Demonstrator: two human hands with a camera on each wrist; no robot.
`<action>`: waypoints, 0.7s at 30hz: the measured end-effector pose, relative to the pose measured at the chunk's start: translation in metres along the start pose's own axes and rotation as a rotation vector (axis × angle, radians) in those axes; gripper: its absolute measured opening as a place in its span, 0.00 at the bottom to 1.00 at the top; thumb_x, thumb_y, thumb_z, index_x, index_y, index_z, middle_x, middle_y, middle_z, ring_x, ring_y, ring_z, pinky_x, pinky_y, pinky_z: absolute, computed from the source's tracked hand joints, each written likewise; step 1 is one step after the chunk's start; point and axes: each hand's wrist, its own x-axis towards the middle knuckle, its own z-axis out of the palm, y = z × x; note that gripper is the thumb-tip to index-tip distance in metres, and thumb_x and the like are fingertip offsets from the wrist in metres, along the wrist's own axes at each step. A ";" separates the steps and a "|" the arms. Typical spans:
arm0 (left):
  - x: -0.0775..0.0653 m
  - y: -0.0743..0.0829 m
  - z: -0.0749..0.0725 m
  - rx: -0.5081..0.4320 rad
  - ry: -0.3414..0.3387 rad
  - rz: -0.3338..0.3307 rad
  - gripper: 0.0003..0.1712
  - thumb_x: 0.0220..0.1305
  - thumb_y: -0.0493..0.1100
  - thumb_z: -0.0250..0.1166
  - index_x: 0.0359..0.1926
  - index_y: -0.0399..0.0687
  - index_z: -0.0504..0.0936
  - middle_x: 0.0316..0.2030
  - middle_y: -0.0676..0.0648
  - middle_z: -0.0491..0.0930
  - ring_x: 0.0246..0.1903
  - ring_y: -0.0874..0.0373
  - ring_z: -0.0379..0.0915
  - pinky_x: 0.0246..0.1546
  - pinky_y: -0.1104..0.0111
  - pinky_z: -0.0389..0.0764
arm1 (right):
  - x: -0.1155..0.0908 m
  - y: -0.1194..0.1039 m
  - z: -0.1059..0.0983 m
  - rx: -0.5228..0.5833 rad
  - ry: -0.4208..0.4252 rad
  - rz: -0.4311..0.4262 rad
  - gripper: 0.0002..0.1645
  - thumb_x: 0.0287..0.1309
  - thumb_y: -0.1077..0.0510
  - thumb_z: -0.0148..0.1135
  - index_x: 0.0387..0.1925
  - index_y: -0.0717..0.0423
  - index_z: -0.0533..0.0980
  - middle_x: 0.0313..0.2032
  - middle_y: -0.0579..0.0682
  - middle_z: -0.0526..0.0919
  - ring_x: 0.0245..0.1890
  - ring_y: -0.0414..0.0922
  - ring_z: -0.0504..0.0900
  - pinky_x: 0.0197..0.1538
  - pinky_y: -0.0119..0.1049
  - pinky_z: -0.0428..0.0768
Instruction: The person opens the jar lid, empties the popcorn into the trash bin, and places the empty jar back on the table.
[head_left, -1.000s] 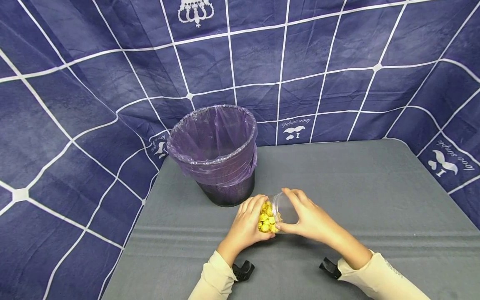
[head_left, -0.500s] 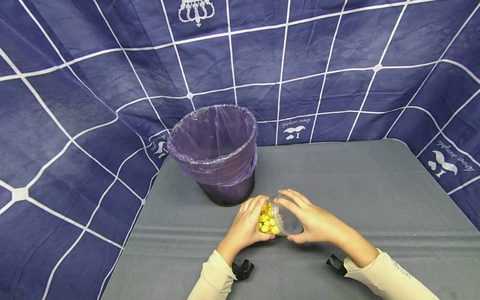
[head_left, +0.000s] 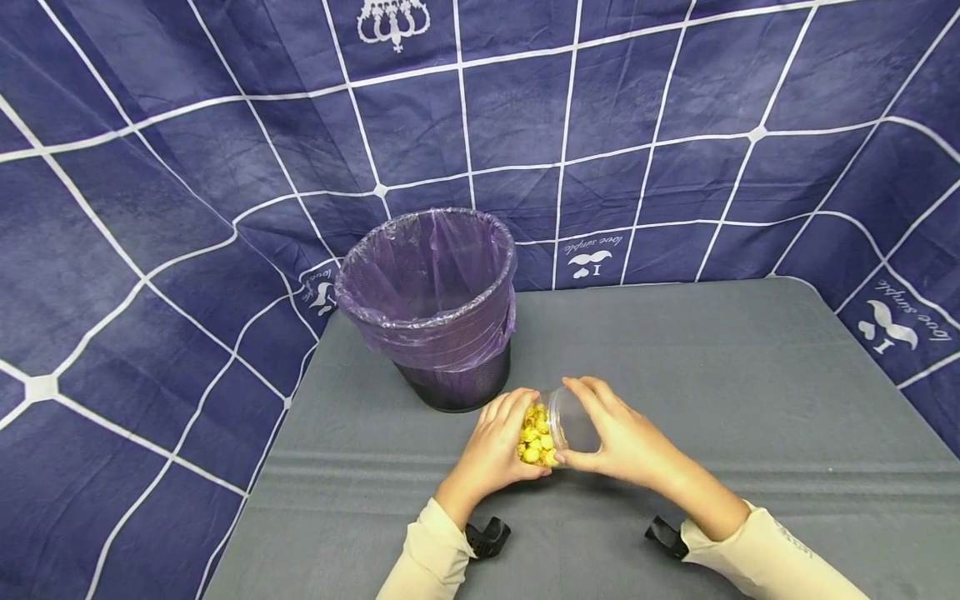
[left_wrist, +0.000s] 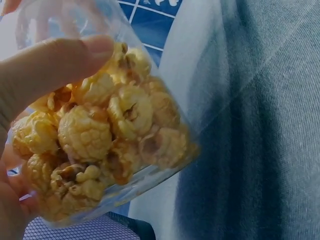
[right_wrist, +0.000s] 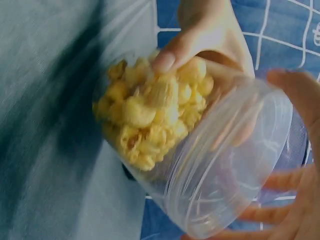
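Note:
A clear plastic jar (right_wrist: 160,180) partly filled with yellow popcorn (left_wrist: 85,132) lies tilted on its side between the two hands in the head view. My left hand (head_left: 487,454) grips the jar's body, its thumb pressing the wall over the popcorn in the left wrist view. At the other end sits a clear, see-through lid (right_wrist: 245,150) by the ridged neck. Round this lid my right hand (head_left: 626,437) curls, thumb at one edge and fingers at the other. Part of the popcorn is hidden behind my left hand.
Behind the hands, to the left, a black mesh bin (head_left: 450,354) with a purple liner stands on the grey cloth-covered table (head_left: 675,350). Blue white-lined cloth (head_left: 637,100) hangs at the back and sides. Black wrist mounts (head_left: 487,537) sit by the sleeves.
Half a second ago my right hand lay slightly lower and turned on the lid; it has turned back to roughly its earlier hold. My left hand and the jar stay almost still.

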 end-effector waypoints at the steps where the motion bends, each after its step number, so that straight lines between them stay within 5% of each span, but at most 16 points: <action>1: 0.000 0.000 0.000 -0.002 -0.007 -0.004 0.56 0.25 0.56 0.77 0.58 0.42 0.63 0.54 0.46 0.66 0.53 0.51 0.61 0.54 0.59 0.62 | 0.000 0.002 -0.001 0.003 -0.005 -0.057 0.54 0.35 0.35 0.67 0.63 0.51 0.58 0.56 0.55 0.64 0.49 0.54 0.71 0.40 0.50 0.76; 4: -0.001 0.000 -0.001 -0.014 -0.033 -0.011 0.56 0.26 0.57 0.77 0.59 0.42 0.62 0.54 0.46 0.66 0.54 0.51 0.61 0.54 0.59 0.62 | 0.001 0.009 -0.004 0.027 -0.039 -0.217 0.54 0.32 0.41 0.71 0.63 0.48 0.59 0.60 0.52 0.60 0.57 0.53 0.63 0.47 0.49 0.73; 7: -0.001 0.000 -0.002 -0.023 -0.037 -0.014 0.56 0.26 0.57 0.77 0.59 0.42 0.62 0.54 0.46 0.66 0.54 0.50 0.60 0.54 0.58 0.62 | 0.000 0.012 -0.007 0.057 -0.080 -0.256 0.59 0.30 0.42 0.73 0.65 0.46 0.55 0.64 0.50 0.55 0.62 0.55 0.55 0.54 0.52 0.66; 10: -0.001 0.000 -0.002 -0.019 -0.033 -0.012 0.57 0.26 0.57 0.77 0.59 0.42 0.62 0.54 0.46 0.66 0.54 0.50 0.60 0.54 0.58 0.62 | -0.003 0.008 -0.008 0.069 -0.098 -0.108 0.61 0.35 0.36 0.69 0.68 0.46 0.48 0.65 0.52 0.53 0.60 0.57 0.59 0.53 0.53 0.66; 15: 0.000 0.001 -0.001 -0.007 -0.035 -0.009 0.57 0.25 0.57 0.77 0.59 0.44 0.61 0.54 0.46 0.65 0.54 0.50 0.60 0.55 0.59 0.61 | -0.006 -0.004 -0.005 0.084 -0.138 0.207 0.57 0.45 0.27 0.53 0.67 0.53 0.47 0.57 0.63 0.61 0.42 0.59 0.76 0.41 0.53 0.74; 18: -0.001 0.001 -0.001 -0.002 -0.029 -0.005 0.57 0.25 0.56 0.77 0.58 0.43 0.61 0.54 0.46 0.65 0.53 0.50 0.60 0.55 0.59 0.61 | -0.006 -0.005 -0.004 0.103 -0.147 0.228 0.56 0.45 0.28 0.54 0.66 0.54 0.49 0.55 0.62 0.63 0.39 0.59 0.77 0.40 0.52 0.75; 21: -0.002 0.001 -0.001 0.011 -0.024 -0.006 0.57 0.24 0.56 0.77 0.58 0.43 0.62 0.54 0.46 0.65 0.53 0.50 0.61 0.55 0.59 0.61 | -0.005 0.000 -0.004 0.136 -0.129 0.094 0.55 0.42 0.35 0.64 0.67 0.50 0.51 0.57 0.58 0.61 0.45 0.56 0.73 0.44 0.50 0.74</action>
